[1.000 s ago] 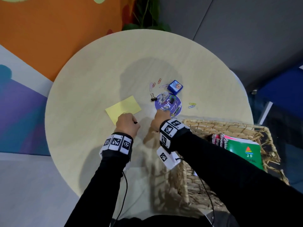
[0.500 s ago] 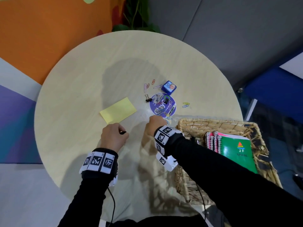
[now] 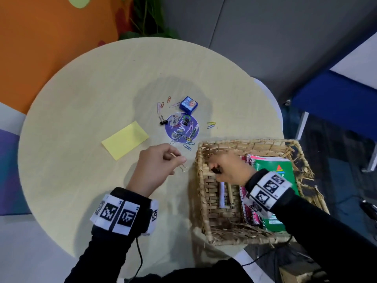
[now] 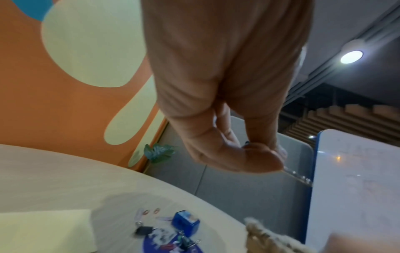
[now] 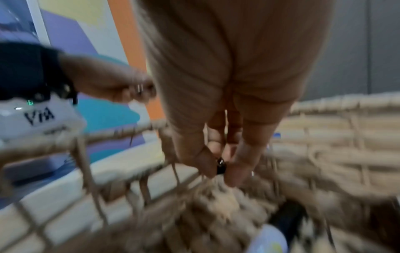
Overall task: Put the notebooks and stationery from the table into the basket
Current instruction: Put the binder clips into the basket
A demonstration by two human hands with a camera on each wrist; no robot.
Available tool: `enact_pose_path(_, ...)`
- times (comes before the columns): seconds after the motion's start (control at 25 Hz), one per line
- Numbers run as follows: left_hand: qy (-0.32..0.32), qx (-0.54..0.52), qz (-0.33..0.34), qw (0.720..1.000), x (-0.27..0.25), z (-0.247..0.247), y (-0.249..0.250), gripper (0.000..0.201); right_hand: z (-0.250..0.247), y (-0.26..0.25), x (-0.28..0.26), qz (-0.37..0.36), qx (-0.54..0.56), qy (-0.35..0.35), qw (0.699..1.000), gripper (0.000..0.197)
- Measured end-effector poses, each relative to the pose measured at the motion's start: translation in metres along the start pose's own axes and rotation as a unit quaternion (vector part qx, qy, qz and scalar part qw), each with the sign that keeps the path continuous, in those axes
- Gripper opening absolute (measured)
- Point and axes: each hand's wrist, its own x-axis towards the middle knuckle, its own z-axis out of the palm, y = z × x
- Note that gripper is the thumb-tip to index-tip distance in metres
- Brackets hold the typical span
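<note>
My right hand [image 3: 216, 170] hangs inside the woven basket [image 3: 204, 203] near its left wall and pinches a small black binder clip [image 5: 220, 165] between thumb and fingers. Just left of the basket, above the table, my left hand [image 3: 180, 161] pinches another small clip whose wire handles [image 3: 184, 168] stick out below the fingers. The basket holds a green notebook [image 3: 271, 166], a pink spiral notebook [image 3: 252, 213] and pens [image 3: 224, 194]. On the table lie a yellow sticky pad [image 3: 125, 139], a blue box [image 3: 188, 104], a black binder clip [image 3: 162, 121] and several paper clips [image 3: 211, 125].
A round purple disc [image 3: 175, 133] carries more clips beside the basket's far left corner. The round table [image 3: 81, 99] is bare on its left and far parts. A plant [image 3: 146, 27] and an orange wall stand behind, and a blue-framed board [image 3: 336, 99] at the right.
Both hands have moved right. The right hand left the purple disc and now hangs inside the basket with a black clip. The left hand came up beside the basket with its clip.
</note>
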Motion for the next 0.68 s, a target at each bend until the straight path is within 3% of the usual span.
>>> enact_pose_path(0.08,-0.020,-0.006,0.024,0.999,-0.008,0.013,0.014,0.010,0.026,0.010,0.015,-0.025,-0.033,-0.010,0.999,0.026)
enact_pose_path(0.2,-0.027,0.076,0.083,0.993,-0.018,0.032,0.029,0.019,0.043,0.018,0.031,-0.048,-0.074,-0.014,0.996,0.037)
enact_pose_path(0.32,-0.036,0.181,0.161,0.970,-0.021,0.053,0.034,0.013,0.039,0.020,0.033,-0.057,-0.093,-0.016,0.994,0.039)
enact_pose_path(0.4,-0.054,0.239,0.190,0.951,-0.018,0.068,0.037,0.010,0.028,0.027,0.021,-0.067,-0.049,-0.002,0.997,0.040)
enact_pose_path(0.52,-0.092,0.357,0.188,0.910,-0.008,0.096,0.045,0.020,0.010,0.050,-0.011,-0.036,0.080,0.112,0.990,0.043)
enact_pose_path(0.68,-0.217,0.536,0.106,0.809,0.008,0.135,0.052,0.022,0.006,0.077,-0.058,-0.013,0.128,0.171,0.977,0.038)
